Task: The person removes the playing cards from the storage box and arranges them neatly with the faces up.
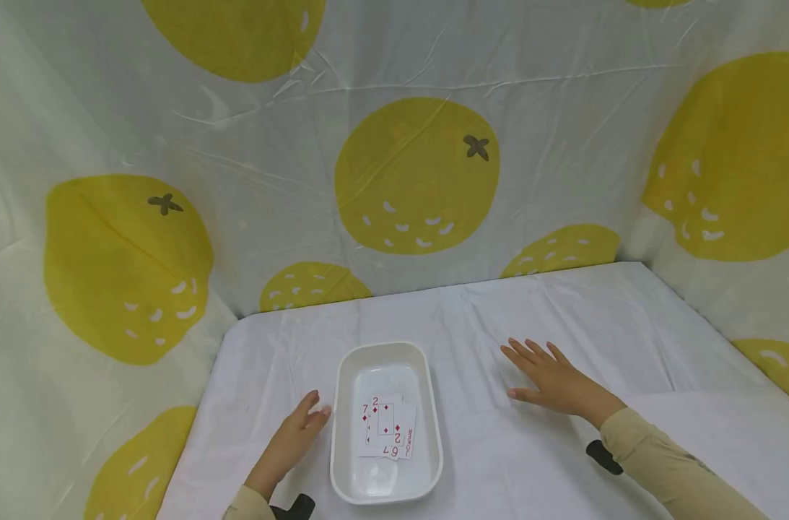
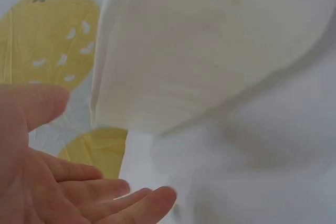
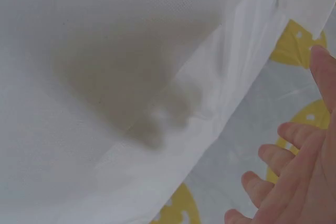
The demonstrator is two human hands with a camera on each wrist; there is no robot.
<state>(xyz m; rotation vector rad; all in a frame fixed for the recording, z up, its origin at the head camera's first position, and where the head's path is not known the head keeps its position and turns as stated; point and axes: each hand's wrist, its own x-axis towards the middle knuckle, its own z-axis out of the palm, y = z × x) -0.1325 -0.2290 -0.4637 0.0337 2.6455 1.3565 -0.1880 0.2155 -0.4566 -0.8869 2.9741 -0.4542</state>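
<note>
A white rectangular tray with rounded corners stands on the table, and several playing cards lie overlapped inside it. The two of diamonds is on top, with a seven and a joker showing partly beneath. My left hand is just left of the tray, fingers loosely extended, holding nothing. In the left wrist view the tray's outer wall rises beside the left hand. Well to the right of the tray, my right hand is spread over the cloth with nothing in it; the right wrist view shows its fingers apart.
A white cloth covers the table, with soft creases toward the back. Behind and at both sides hangs a pale curtain printed with big yellow lemons. Dark wrist-camera parts show below each forearm.
</note>
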